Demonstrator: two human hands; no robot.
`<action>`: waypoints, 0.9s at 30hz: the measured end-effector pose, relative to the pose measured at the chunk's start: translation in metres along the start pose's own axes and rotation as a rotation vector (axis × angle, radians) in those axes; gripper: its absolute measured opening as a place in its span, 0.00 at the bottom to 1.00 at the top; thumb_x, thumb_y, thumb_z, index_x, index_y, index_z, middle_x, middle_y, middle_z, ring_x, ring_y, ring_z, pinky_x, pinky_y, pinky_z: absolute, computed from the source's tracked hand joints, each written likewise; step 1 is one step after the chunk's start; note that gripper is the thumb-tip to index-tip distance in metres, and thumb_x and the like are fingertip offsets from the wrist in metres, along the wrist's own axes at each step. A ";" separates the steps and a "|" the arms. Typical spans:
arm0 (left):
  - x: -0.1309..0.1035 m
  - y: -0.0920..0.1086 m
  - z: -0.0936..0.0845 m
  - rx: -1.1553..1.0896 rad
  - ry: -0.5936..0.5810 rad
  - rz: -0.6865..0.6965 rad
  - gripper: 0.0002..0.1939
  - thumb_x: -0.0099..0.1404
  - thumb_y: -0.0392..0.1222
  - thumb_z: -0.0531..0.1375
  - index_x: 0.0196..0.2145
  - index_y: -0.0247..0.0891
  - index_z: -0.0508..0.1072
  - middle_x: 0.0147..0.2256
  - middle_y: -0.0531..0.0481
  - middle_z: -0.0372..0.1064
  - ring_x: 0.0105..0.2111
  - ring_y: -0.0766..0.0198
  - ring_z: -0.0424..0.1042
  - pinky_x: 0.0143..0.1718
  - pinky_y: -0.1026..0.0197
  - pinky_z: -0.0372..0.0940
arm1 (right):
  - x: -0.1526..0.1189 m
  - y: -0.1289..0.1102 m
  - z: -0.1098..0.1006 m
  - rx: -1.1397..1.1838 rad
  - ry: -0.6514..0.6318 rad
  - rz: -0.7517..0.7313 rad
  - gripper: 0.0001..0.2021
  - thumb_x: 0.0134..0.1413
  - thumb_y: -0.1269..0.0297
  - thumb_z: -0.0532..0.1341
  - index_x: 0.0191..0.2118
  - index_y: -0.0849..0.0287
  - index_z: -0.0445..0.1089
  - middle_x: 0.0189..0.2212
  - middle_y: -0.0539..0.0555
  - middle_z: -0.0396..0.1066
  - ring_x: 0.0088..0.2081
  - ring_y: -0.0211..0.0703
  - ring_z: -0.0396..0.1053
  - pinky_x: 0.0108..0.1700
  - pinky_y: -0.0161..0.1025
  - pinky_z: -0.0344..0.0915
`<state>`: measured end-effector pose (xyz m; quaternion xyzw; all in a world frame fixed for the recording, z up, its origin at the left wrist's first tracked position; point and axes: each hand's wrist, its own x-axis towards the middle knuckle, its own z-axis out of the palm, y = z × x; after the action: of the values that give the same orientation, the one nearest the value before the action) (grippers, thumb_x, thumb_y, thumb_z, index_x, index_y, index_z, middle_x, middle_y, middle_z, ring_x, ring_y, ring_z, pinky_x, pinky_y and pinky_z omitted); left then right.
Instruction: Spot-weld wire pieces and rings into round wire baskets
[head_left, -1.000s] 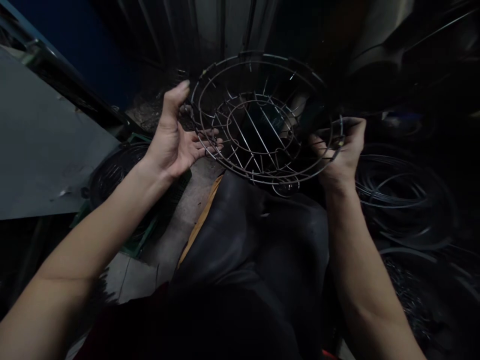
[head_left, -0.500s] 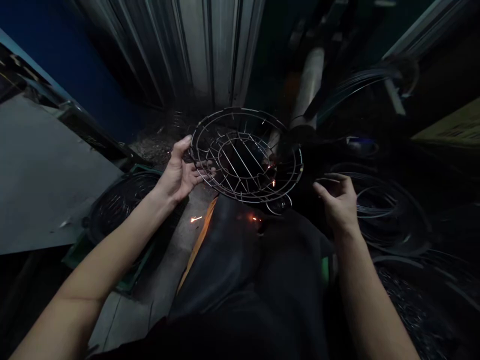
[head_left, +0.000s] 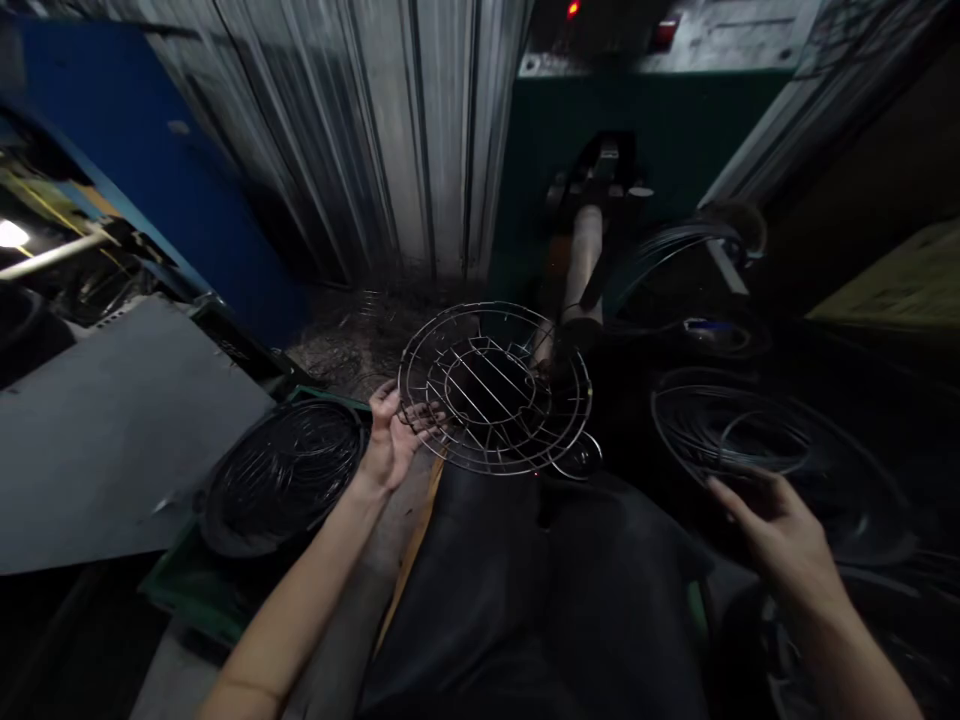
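Grey metal walls stood up top. Mid-frame, the left hand [head_left: 390, 445] held the wire basket [head_left: 495, 390] by its rim. Lower right, the right hand [head_left: 784, 535] was open, holding nothing, near wire coils [head_left: 750, 430].

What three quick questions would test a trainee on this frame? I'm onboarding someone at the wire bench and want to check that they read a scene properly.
1. True or false: both hands grip the round wire frame.
2. Which hand touches the frame?
A. the left hand
B. the right hand
C. neither
3. Fill in: the right hand hovers, fingers spread, near the ____ of dark wire at the person's right.

Key:
1. False. Only the left hand holds its rim; the right hand is apart from it.
2. A
3. coils
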<state>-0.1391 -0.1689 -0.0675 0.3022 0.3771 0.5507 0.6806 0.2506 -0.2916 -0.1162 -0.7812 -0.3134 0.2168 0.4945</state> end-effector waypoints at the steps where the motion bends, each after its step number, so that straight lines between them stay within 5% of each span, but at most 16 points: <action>1: 0.007 0.005 -0.004 0.014 -0.023 -0.014 0.35 0.50 0.56 0.63 0.50 0.47 0.52 0.33 0.49 0.73 0.33 0.54 0.77 0.36 0.51 0.70 | -0.003 0.005 -0.003 -0.017 -0.020 0.017 0.27 0.27 0.48 0.68 0.37 0.55 0.68 0.37 0.55 0.72 0.43 0.52 0.69 0.50 0.46 0.65; 6: 0.046 0.051 -0.006 0.216 -0.146 -0.146 0.32 0.50 0.59 0.61 0.49 0.45 0.55 0.31 0.49 0.72 0.29 0.55 0.76 0.32 0.53 0.71 | -0.016 0.034 -0.006 -0.036 -0.089 0.102 0.27 0.24 0.45 0.67 0.34 0.56 0.70 0.35 0.54 0.73 0.42 0.53 0.70 0.43 0.43 0.68; 13: 0.060 0.105 0.055 0.613 -0.161 -0.021 0.36 0.53 0.54 0.63 0.54 0.47 0.50 0.36 0.48 0.69 0.28 0.60 0.73 0.30 0.52 0.70 | -0.024 0.060 0.027 -0.025 -0.276 0.052 0.27 0.34 0.43 0.66 0.38 0.59 0.71 0.35 0.55 0.73 0.38 0.48 0.70 0.41 0.42 0.68; 18: 0.056 0.111 0.075 0.783 -0.188 0.090 0.33 0.56 0.52 0.61 0.55 0.48 0.50 0.44 0.45 0.66 0.32 0.61 0.72 0.35 0.48 0.68 | -0.028 0.068 0.044 0.012 -0.340 0.058 0.27 0.37 0.43 0.65 0.39 0.59 0.70 0.37 0.55 0.73 0.39 0.47 0.69 0.42 0.41 0.67; 27: 0.045 0.104 0.053 0.789 -0.199 0.018 0.36 0.54 0.57 0.58 0.55 0.47 0.45 0.40 0.47 0.68 0.29 0.63 0.71 0.35 0.48 0.69 | -0.031 0.075 0.044 0.019 -0.319 0.093 0.28 0.34 0.42 0.66 0.39 0.60 0.70 0.31 0.54 0.72 0.30 0.41 0.67 0.30 0.36 0.65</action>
<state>-0.1438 -0.1033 0.0382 0.5953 0.4893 0.3376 0.5406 0.2210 -0.3092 -0.2019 -0.7459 -0.3494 0.3636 0.4352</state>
